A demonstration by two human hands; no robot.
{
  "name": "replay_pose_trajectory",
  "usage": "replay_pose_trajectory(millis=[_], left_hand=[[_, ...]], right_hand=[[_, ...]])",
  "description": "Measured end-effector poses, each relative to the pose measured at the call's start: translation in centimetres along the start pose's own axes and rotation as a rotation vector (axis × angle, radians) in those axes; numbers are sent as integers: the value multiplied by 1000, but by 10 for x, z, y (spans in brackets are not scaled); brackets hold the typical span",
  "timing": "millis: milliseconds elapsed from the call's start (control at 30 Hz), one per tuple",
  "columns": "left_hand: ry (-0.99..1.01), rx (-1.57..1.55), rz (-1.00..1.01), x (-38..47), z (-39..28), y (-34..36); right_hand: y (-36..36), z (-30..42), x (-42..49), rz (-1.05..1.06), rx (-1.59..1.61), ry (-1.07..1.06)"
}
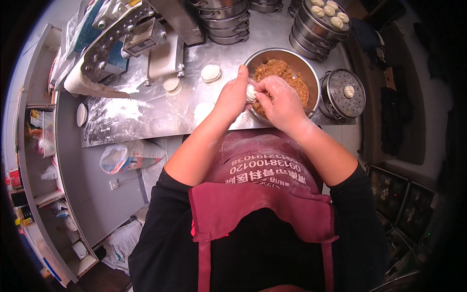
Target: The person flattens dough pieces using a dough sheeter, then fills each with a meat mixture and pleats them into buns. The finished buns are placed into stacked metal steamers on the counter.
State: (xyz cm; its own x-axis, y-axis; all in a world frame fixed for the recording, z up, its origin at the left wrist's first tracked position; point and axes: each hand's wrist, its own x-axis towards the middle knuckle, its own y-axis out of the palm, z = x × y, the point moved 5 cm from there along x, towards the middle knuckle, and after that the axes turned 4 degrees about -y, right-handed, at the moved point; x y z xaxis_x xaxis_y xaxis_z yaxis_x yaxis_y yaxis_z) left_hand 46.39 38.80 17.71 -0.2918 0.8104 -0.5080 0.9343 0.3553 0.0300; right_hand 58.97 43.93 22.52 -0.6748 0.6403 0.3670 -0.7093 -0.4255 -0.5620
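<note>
A pleated dough bun (250, 93) lies cupped in my left hand (233, 93), whose thumb points up and away from it. On the bun's right side, the fingertips of my right hand (281, 100) pinch the folds at its edge. Both hands are over the near left part of a steel bowl (316, 78), which holds brown minced filling (278, 69). Left of the bowl, a small stack of round dough wrappers (211, 73) rests on the floured metal table (146, 120). My fingers hide part of the bun.
A dough-sheeting machine (164, 54) occupies the back left, with more wrappers (172, 85) by its belt. Stacked steel steamers (226, 22) stand behind. Shaped buns (329, 11) sit on the right stack, and one bun (348, 91) on a perforated steamer tray (355, 104) beside the bowl.
</note>
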Motion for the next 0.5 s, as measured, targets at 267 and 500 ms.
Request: replay_pose_trajectory(millis=[267, 500], left_hand=[[-62, -61, 57, -4, -5, 0], [-71, 18, -51, 0, -2, -2]], right_hand=[[-4, -4, 0, 49, 32, 145], [-3, 2, -2, -25, -17, 72]])
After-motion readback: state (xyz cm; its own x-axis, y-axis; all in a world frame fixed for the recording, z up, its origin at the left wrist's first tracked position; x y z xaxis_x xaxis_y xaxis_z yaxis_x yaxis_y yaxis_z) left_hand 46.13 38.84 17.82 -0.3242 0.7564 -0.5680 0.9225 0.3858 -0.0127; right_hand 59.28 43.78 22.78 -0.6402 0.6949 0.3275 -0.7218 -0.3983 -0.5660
